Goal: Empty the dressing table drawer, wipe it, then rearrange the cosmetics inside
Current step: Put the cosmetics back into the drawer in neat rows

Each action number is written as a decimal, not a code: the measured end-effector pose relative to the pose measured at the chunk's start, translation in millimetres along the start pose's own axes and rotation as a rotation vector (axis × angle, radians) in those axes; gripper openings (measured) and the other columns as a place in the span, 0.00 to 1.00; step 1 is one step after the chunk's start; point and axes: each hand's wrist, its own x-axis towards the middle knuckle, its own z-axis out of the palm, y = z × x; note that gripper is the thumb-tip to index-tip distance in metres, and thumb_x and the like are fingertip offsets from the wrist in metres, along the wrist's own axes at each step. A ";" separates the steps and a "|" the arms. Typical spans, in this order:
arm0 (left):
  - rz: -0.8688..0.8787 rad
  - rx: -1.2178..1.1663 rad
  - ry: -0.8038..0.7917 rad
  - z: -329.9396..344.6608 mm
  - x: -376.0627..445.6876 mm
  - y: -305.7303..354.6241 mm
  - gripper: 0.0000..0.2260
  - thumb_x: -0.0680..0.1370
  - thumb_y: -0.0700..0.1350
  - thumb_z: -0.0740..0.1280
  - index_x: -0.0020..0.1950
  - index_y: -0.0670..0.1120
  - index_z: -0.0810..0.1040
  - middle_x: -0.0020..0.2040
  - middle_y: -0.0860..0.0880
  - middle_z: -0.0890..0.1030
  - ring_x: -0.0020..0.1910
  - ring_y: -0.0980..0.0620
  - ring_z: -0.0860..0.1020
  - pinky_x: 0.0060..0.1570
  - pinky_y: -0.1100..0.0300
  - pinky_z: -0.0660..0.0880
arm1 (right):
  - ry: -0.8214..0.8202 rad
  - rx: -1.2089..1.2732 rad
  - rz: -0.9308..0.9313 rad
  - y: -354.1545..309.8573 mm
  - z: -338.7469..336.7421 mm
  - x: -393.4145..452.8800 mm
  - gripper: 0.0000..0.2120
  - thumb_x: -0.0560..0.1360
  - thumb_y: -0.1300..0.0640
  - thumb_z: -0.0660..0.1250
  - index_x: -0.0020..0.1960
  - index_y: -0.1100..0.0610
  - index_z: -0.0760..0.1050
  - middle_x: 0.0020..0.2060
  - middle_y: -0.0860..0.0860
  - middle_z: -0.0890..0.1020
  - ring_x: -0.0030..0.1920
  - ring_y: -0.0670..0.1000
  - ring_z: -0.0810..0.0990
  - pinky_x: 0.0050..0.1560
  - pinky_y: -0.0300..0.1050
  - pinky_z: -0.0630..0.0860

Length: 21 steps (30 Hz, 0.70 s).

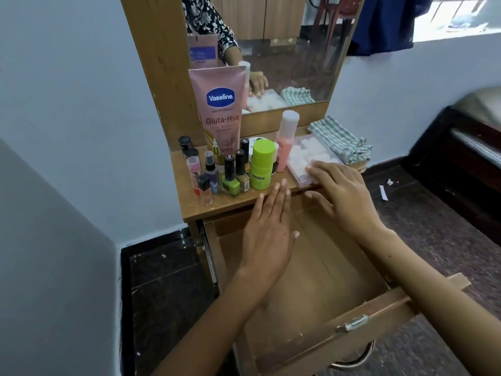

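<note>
The wooden drawer (349,270) is pulled out below the dressing table top (206,204), and nothing lies inside it. On the top stand a pink Vaseline tube (219,109), a green bottle (261,164), a pink bottle (287,139) and several nail polish bottles (230,175). A clear plastic case (306,153) lies at the right edge. My right hand (341,196) rests on that case with straight fingers. My left hand (268,232) hovers flat over the drawer, fingertips at the table's front edge.
A striped folded cloth (339,139) lies on the top at the back right. A mirror (284,44) rises behind the bottles. A white wall (67,104) stands on the left and dark furniture (461,164) on the right. Paper scraps (383,192) lie on the dark floor.
</note>
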 end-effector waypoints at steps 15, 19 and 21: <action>0.043 -0.046 -0.001 6.3 -1.9 -5.0 0.31 0.82 0.54 0.50 0.75 0.43 0.35 0.77 0.45 0.37 0.76 0.49 0.38 0.72 0.52 0.36 | 0.149 -0.013 -0.283 26.9 -41.9 -51.9 0.14 0.78 0.65 0.64 0.63 0.66 0.75 0.62 0.59 0.78 0.64 0.56 0.76 0.64 0.51 0.73; 0.103 -0.109 0.032 5.5 -10.7 -1.1 0.29 0.82 0.52 0.51 0.77 0.43 0.42 0.77 0.46 0.42 0.76 0.50 0.42 0.72 0.53 0.37 | 0.105 0.012 -0.311 31.3 -64.4 -89.4 0.14 0.78 0.64 0.64 0.63 0.66 0.75 0.63 0.58 0.77 0.66 0.54 0.74 0.65 0.50 0.72; 0.103 -0.134 0.000 7.0 -15.1 0.9 0.28 0.82 0.51 0.50 0.77 0.44 0.41 0.77 0.47 0.41 0.76 0.51 0.41 0.71 0.54 0.36 | 0.037 0.021 -0.306 27.3 -64.6 -98.8 0.14 0.78 0.64 0.62 0.63 0.65 0.75 0.63 0.57 0.77 0.65 0.54 0.75 0.65 0.49 0.72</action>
